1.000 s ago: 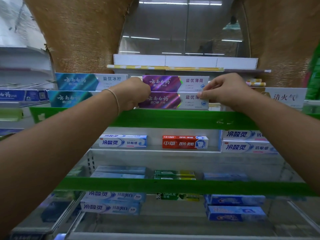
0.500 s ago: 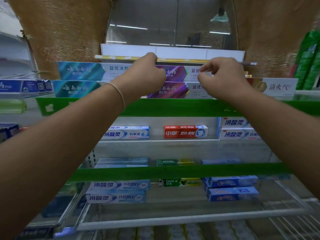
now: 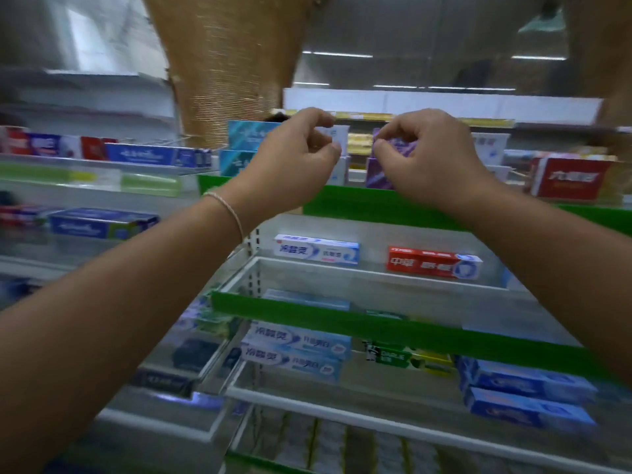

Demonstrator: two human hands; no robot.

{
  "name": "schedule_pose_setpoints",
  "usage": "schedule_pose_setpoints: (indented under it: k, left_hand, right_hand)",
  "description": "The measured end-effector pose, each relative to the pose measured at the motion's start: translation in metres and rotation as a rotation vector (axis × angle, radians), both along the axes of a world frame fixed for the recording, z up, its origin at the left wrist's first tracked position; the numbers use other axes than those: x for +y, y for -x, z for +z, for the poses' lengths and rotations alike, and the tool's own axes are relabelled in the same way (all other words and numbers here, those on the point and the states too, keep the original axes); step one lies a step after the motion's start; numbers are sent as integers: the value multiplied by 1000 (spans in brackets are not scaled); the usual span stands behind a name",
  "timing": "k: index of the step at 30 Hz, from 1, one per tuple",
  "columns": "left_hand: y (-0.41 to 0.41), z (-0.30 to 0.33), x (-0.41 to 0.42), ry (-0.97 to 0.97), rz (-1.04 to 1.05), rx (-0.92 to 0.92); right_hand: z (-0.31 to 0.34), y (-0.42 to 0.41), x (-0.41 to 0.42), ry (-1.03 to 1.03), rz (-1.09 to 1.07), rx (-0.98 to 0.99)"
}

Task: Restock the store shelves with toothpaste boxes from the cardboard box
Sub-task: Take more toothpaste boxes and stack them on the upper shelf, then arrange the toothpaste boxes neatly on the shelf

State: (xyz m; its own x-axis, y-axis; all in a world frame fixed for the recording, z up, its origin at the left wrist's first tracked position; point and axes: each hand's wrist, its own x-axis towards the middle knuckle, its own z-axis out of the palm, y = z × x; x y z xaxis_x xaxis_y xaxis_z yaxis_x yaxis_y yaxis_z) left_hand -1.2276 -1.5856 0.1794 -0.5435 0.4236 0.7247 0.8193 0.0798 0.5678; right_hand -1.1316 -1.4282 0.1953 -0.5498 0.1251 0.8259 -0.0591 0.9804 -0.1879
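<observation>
Nearest to us, our two forearms reach up and forward over the shelves. Our left hand (image 3: pixel 290 162), a thin bracelet (image 3: pixel 227 210) on its wrist, is raised before the top shelf with its fingers curled and thumb close to the forefinger; it holds nothing that we can make out, though the blur leaves this uncertain. Our right hand (image 3: pixel 431 159) is beside it, just apart, fingers likewise curled, its fingertips at the left end of the purple boxes (image 3: pixel 386 169); we cannot tell whether they pinch the box or only hang in front of it.

Below our hands, the lower shelves hold blue boxes (image 3: pixel 526 391) at the right, pale blue boxes (image 3: pixel 294 350) in the middle and a green box (image 3: pixel 390 355) between them. One shelf up, a white-blue box (image 3: pixel 316 249) and a red box (image 3: pixel 432 262) lie well apart behind the green rail (image 3: pixel 376 323).

Further on, the top shelf carries the purple boxes, stacked two high behind the upper green rail (image 3: pixel 362 203), with teal boxes (image 3: pixel 244 148) stacked to their left and a large red box (image 3: pixel 571 179) off to the right. The cardboard box is out of our sight.
</observation>
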Motion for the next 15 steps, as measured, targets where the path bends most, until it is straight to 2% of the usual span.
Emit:
schedule_pose_setpoints:
  k: [9, 15]
  left_hand:
    - [-12, -34, -81, 52, 379, -54]
    - [-21, -56, -164, 205, 577, -115]
  right_hand:
    - [-28, 39, -66, 34, 292, -26]
    - [-56, 64, -131, 34, 498, -154]
